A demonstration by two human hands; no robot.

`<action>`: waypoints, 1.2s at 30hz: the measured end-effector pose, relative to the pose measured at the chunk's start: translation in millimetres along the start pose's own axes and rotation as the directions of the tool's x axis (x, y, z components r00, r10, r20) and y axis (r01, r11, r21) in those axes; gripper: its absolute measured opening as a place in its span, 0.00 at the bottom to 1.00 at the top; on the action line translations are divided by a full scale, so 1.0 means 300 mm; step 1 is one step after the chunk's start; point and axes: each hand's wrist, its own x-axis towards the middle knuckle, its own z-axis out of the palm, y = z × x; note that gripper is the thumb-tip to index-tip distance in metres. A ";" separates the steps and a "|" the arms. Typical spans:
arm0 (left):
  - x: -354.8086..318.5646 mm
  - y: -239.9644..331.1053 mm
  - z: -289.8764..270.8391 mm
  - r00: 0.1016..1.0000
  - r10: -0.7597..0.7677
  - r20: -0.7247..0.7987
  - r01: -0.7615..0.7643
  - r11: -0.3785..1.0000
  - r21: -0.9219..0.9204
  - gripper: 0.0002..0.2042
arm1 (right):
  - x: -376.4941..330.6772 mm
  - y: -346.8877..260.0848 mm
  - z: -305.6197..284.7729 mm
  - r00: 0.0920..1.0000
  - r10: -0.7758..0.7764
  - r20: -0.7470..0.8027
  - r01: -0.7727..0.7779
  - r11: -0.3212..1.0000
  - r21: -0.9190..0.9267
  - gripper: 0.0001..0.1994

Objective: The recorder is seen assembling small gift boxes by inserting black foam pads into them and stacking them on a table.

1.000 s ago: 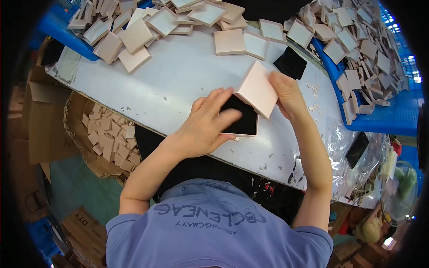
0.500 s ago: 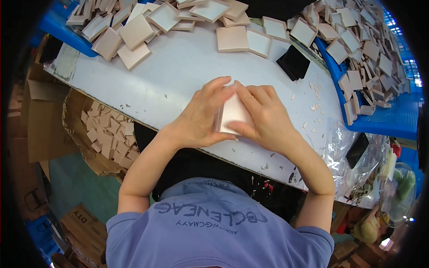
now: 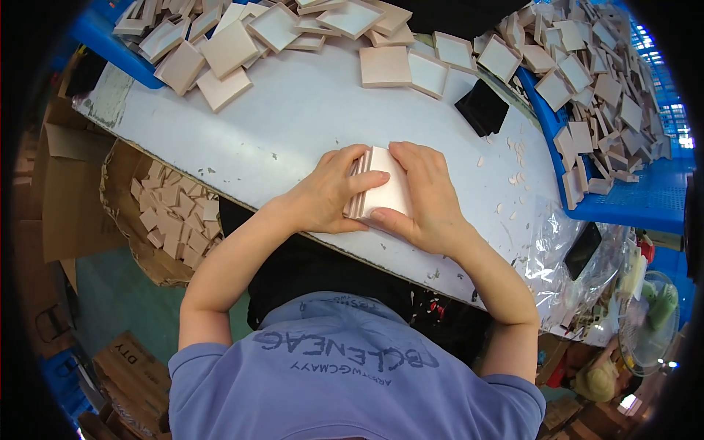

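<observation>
A small pale pink cardboard box (image 3: 391, 192) is held between my two hands, over the table's near edge. Its left side shows layered edges, so it could be a box or a few stacked parts; I cannot tell which. My left hand (image 3: 331, 192) is closed on that left side, its thumb reaching onto the pale top face. Around the right side wraps my right hand (image 3: 433, 196), fingers along the far right and thumb at the near corner. The underside is hidden.
Pale box halves (image 3: 229, 48) are heaped along the table's far side. Blue crates (image 3: 623, 207) stand left and right, the right one full of them. A black box piece (image 3: 482, 107), pink scraps and a clear plastic bag (image 3: 546, 253) lie rightward. An open carton (image 3: 117, 220) holds small boxes.
My fingers have parted at the box's far end. My left hand has shifted left and its thumb now lies across the top, while the layered left side has come into view.
</observation>
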 end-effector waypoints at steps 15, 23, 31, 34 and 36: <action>-0.493 -0.015 -0.175 0.182 -0.133 -0.974 0.486 0.873 -0.028 0.44 | 0.146 0.298 -0.042 0.981 0.050 -0.187 -0.114 0.929 -0.352 0.30; -0.442 0.007 -0.161 0.264 -0.453 -0.852 0.486 0.825 -0.288 0.33 | 0.251 0.291 0.116 0.983 0.173 -0.061 -0.184 0.935 -0.303 0.31; 0.022 -0.066 -0.110 0.899 -0.316 -0.303 0.429 0.772 0.468 0.41 | 0.166 0.149 0.065 1.000 -0.024 0.008 0.025 0.976 -0.217 0.32; 0.064 -0.092 -0.140 0.894 -0.402 -0.199 0.443 0.725 0.527 0.41 | 0.141 0.327 -0.089 0.974 0.046 -0.222 -0.123 0.929 -0.349 0.26; 0.091 -0.091 -0.156 0.880 -0.456 -0.131 0.459 0.748 0.480 0.41 | 0.090 0.436 -0.180 0.917 0.047 -0.396 -0.258 0.827 -0.499 0.18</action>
